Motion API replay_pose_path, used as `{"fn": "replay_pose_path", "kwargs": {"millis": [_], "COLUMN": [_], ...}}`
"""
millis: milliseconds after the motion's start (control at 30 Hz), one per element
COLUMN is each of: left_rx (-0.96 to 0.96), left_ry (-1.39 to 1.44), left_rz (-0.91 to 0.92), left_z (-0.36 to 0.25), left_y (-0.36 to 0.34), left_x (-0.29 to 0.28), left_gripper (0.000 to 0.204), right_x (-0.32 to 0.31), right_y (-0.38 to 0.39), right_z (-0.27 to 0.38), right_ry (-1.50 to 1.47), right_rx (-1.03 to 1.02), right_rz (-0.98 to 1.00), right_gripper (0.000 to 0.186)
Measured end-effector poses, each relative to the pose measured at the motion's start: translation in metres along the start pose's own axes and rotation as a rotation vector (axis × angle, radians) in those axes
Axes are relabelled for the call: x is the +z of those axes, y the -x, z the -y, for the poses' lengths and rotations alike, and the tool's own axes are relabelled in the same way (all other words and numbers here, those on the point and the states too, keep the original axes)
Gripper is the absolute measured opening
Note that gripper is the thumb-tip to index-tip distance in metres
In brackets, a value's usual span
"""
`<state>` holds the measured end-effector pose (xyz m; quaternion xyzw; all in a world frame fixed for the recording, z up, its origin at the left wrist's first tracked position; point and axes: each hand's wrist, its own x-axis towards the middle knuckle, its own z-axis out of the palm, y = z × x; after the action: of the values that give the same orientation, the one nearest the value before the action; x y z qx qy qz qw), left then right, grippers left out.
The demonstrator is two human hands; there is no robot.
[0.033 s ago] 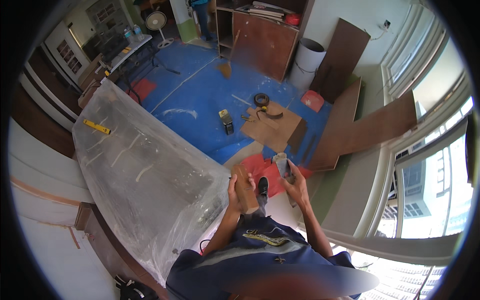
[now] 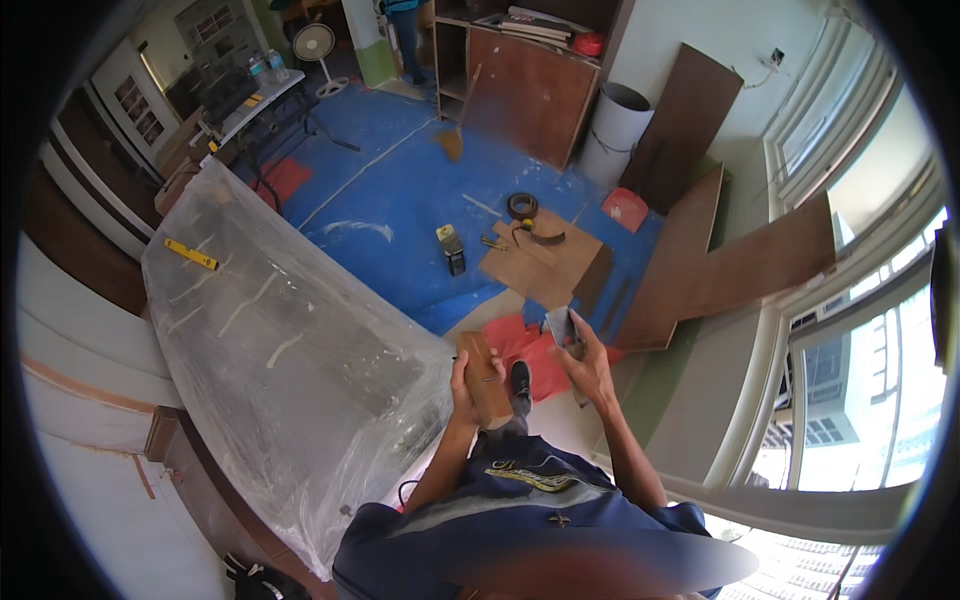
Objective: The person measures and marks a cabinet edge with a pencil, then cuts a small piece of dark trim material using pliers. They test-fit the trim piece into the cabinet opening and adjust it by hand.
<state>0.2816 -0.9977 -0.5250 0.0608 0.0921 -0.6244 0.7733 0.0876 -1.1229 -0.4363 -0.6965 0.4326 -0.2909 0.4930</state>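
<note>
My left hand (image 2: 462, 388) grips an oblong brown wooden block (image 2: 489, 395) at lower middle of the head view. To its right, my right hand (image 2: 588, 365) has its fingers around a flat grey tool (image 2: 560, 325) with pale residue, partly hidden by the fingers. The block and tool are held apart above the red patch (image 2: 530, 338) of floor covering and my dark shoe (image 2: 520, 378).
Plastic sheeting (image 2: 250, 340) with a yellow level (image 2: 190, 254) lies left. Cardboard (image 2: 555, 270), tape (image 2: 522, 205) and small tools lie on blue covering (image 2: 380, 260). Boards (image 2: 760, 250) lean by the right window. A cabinet (image 2: 510, 95), white drum (image 2: 613, 135) and another person (image 2: 405, 40) are behind.
The view has shifted very slightly. My right hand and the grey tool are a touch higher and further left; both hands keep their holds.
</note>
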Motion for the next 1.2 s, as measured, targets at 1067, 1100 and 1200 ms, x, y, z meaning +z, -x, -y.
{"fn": "replay_pose_path", "kwargs": {"millis": [1067, 1100, 1200], "left_rx": [0.703, 0.710, 0.711], "left_ry": [-0.031, -0.072, -0.112], "left_rz": [-0.249, -0.259, -0.284], "left_z": [-0.177, -0.185, -0.204], "left_y": [-0.563, -0.585, -0.631], "left_x": [0.153, 0.165, 0.193], "left_gripper": [0.043, 0.042, 0.042], "right_x": [0.055, 0.051, 0.041], "right_y": [-0.707, -0.731, -0.797], "right_z": [-0.035, -0.025, 0.003], "right_ry": [-0.340, -0.393, -0.370], "right_rx": [0.304, 0.149, -0.002], "right_rz": [0.383, 0.433, 0.418], "right_gripper": [0.079, 0.077, 0.077]}}
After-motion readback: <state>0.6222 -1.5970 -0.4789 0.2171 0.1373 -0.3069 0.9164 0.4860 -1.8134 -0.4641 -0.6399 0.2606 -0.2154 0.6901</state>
